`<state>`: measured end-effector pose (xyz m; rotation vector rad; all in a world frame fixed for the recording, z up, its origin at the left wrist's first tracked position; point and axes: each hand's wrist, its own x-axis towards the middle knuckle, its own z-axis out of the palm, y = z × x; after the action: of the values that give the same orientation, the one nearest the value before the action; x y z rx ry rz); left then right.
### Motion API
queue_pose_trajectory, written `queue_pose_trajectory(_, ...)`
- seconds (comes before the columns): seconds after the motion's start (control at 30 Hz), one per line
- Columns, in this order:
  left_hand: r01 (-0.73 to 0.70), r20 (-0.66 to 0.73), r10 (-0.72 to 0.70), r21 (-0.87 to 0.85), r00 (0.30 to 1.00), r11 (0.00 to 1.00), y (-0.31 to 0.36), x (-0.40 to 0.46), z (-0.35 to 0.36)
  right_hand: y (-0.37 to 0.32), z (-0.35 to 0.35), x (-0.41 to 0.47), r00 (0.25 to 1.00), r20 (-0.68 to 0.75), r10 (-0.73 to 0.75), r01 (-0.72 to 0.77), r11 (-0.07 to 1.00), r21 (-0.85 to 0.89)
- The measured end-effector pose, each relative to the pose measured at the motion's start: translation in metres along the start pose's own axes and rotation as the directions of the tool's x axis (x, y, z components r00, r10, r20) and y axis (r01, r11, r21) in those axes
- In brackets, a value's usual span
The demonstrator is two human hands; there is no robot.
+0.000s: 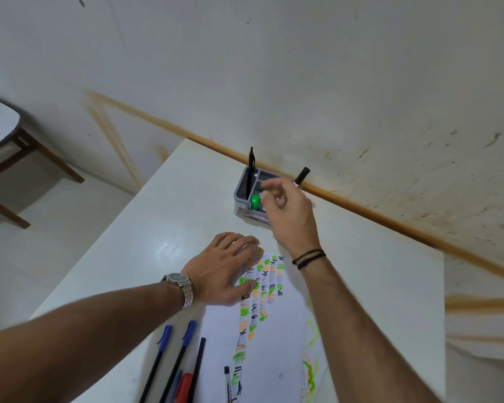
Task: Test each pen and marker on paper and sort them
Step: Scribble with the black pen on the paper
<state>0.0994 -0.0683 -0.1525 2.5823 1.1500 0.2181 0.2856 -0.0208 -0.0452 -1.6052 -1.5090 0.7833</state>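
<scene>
Item 1: my right hand, raised over the grey organiser, fingers curled, pinching a black marker. Marker sticks out past the far side of my knuckles, tilted, cap end up toward the wall. Black cords on that wrist.

Item 2: my left hand, flat, fingers straight and spread, pressing the top-left corner of the paper. Holds nothing. Metal watch on the wrist.

Item 3: organiser, just beyond my right hand, partly hidden by its fingers, close to the wall edge of the table. Has dividers. Far-left compartment: one black pen, upright. Near compartment, right under my right fingertips: green marker, only its top shows.

Item 4: paper, between my two forearms, covered w/ rows of green, orange and black test scribbles; more green/orange squiggles along the edge by my right forearm.

Item 5: loose pens, on the table near side of my left hand, under my left forearm: two blue-capped pens, one black pen w/o visible cap colour, one red marker, lying roughly parallel. One more clear-barrelled pen lies on the paper's near end.

Item 6: round side table, well off to the left of my left arm.
</scene>
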Motion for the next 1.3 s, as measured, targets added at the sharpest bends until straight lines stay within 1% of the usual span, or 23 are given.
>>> queue_pose_trajectory(0.07,-0.01,-0.02,0.011,0.017,1.0,1.0,0.001,0.0,0.0,0.007,-0.003,-0.032,0.977,0.204,0.067,-0.072,0.997,0.018)
queue_pose_trajectory(0.1,-0.019,-0.028,0.019,0.016,0.999,1.0,0.002,0.0,0.001,0.009,-0.004,-0.048,0.945,0.308,0.106,-0.114,0.994,0.005)
queue_pose_trajectory(0.17,-0.025,-0.008,0.025,0.02,1.0,0.999,0.002,0.0,0.001,0.012,-0.002,-0.081,0.855,0.474,0.211,-0.202,0.977,-0.07)
queue_pose_trajectory(0.23,-0.041,0.035,0.038,0.068,0.999,0.997,-0.001,0.001,0.003,0.009,0.007,-0.112,0.74,0.597,0.311,-0.254,0.95,-0.18)
queue_pose_trajectory(0.27,-0.041,0.038,0.038,0.077,0.999,0.996,-0.002,0.001,0.004,0.006,0.013,-0.126,0.691,0.637,0.342,-0.241,0.94,-0.243)
queue_pose_trajectory(0.3,-0.034,0.028,0.032,0.071,0.999,0.997,-0.003,0.001,0.004,0.004,0.021,-0.14,0.666,0.648,0.369,-0.208,0.927,-0.313)
queue_pose_trajectory(0.33,-0.027,0.015,0.026,0.058,1.0,0.998,-0.003,0.0,0.005,0.003,0.031,-0.151,0.667,0.633,0.394,-0.165,0.906,-0.389)
queue_pose_trajectory(0.43,-0.024,-0.028,0.025,0.049,0.999,0.999,0.001,-0.001,0.005,0.001,0.055,-0.177,0.715,0.547,0.435,-0.081,0.829,-0.553)
queue_pose_trajectory(0.57,-0.023,-0.039,0.025,0.053,0.999,0.998,0.004,-0.002,0.004,-0.004,0.07,-0.196,0.734,0.516,0.441,-0.046,0.791,-0.61)
queue_pose_trajectory(0.63,-0.024,-0.044,0.027,0.047,0.999,0.999,0.004,-0.002,0.004,-0.006,0.074,-0.201,0.741,0.5,0.448,-0.078,0.798,-0.598)
queue_pose_trajectory(0.7,-0.025,-0.055,0.027,0.036,0.998,0.999,0.004,-0.003,0.003,-0.007,0.071,-0.199,0.741,0.48,0.469,-0.156,0.816,-0.557)
queue_pose_trajectory(0.77,-0.029,-0.052,0.03,0.033,0.998,0.999,0.003,-0.003,0.003,-0.005,0.059,-0.187,0.757,0.44,0.483,-0.227,0.826,-0.516)
queue_pose_trajectory(0.8,-0.03,-0.045,0.031,0.036,0.998,0.999,0.003,-0.002,0.003,-0.002,0.05,-0.179,0.778,0.408,0.478,-0.261,0.836,-0.482)
queue_pose_trajectory(0.83,-0.03,-0.039,0.032,0.045,0.999,0.999,0.003,-0.001,0.003,0.0,0.038,-0.17,0.804,0.369,0.467,-0.309,0.857,-0.412)
queue_pose_trajectory(0.87,-0.029,-0.036,0.031,0.053,0.999,0.998,0.003,-0.001,0.002,0.001,0.026,-0.162,0.831,0.325,0.452,-0.363,0.883,-0.298)
queue_pose_trajectory(0.9,-0.028,-0.037,0.031,0.058,0.999,0.998,0.003,-0.001,0.003,0.004,0.014,-0.156,0.862,0.267,0.43,-0.405,0.903,-0.146)
queue_pose_trajectory(0.93,-0.027,-0.047,0.03,0.058,0.998,0.998,0.004,-0.001,0.003,0.008,0.003,-0.151,0.892,0.198,0.406,-0.415,0.91,0.004)
queue_pose_trajectory(0.97,-0.023,-0.064,0.026,0.048,0.998,0.999,0.004,-0.001,0.004,0.013,-0.008,-0.147,0.92,0.133,0.369,-0.385,0.915,0.12)
queue_pose_trajectory(1.0,-0.016,-0.079,0.019,0.032,0.997,0.999,0.004,-0.001,0.005,0.016,-0.02,-0.145,0.942,0.086,0.324,-0.334,0.926,0.177)
queue_pose_trajectory(1.03,-0.011,-0.085,0.012,0.018,0.996,1.0,0.004,-0.002,0.005,0.019,-0.029,-0.144,0.956,0.058,0.286,-0.292,0.937,0.191)
queue_pose_trajectory(1.1,-0.011,-0.075,0.012,0.021,0.997,1.0,0.004,-0.001,0.005,0.02,-0.041,-0.145,0.973,0.017,0.232,-0.232,0.961,0.151)
queue_pose_trajectory(1.2,-0.005,-0.078,0.007,0.024,0.997,1.0,0.004,-0.001,0.004,0.023,-0.044,-0.151,0.988,-0.067,0.136,-0.138,0.99,-0.022)
queue_pose_trajectory(1.3,-0.004,-0.083,0.005,0.018,0.997,1.0,0.004,-0.002,0.004,0.025,-0.042,-0.156,0.989,-0.125,0.077,-0.099,0.978,-0.183)
